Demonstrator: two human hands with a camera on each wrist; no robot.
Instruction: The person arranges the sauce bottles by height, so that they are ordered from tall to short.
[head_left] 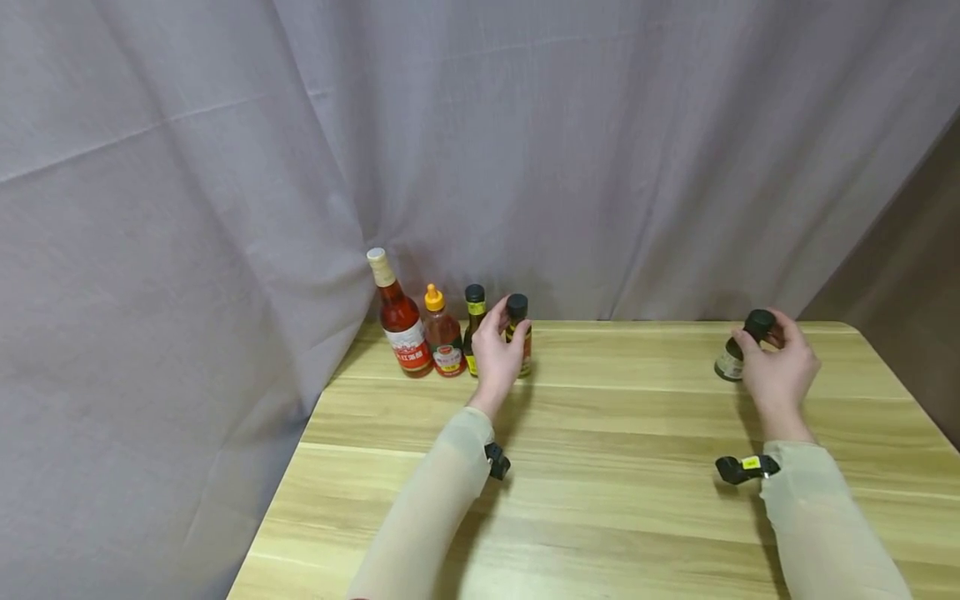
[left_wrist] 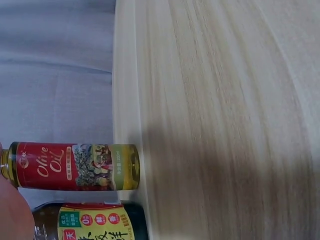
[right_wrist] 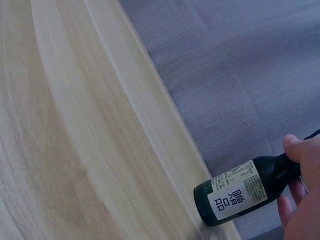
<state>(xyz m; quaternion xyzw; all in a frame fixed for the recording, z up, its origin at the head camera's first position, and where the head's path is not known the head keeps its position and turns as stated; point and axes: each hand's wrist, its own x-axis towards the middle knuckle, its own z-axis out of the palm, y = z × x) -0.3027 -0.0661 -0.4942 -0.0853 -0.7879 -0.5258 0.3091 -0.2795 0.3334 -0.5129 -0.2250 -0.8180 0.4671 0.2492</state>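
Note:
My left hand (head_left: pixel 497 354) holds an olive oil bottle (left_wrist: pixel 75 166) by its upper part, just below the black cap. The bottle has a red label and stands upright near the table's back edge. Close on its left is a dark sauce bottle (head_left: pixel 476 307) with a yellow label, partly hidden by the hand. On the right, my right hand (head_left: pixel 782 371) grips a small dark green bottle (right_wrist: pixel 235 192) by the neck, thumb on one side. A pale label wraps this bottle, which leans in the head view; whether its base touches the table I cannot tell.
To the left of the dark bottle stand a squeeze bottle (head_left: pixel 446 343) with a yellow cap and a tall red bottle (head_left: pixel 405 333) with a white cap. A grey curtain (head_left: pixel 570 167) hangs behind the wooden table (head_left: pixel 600 467).

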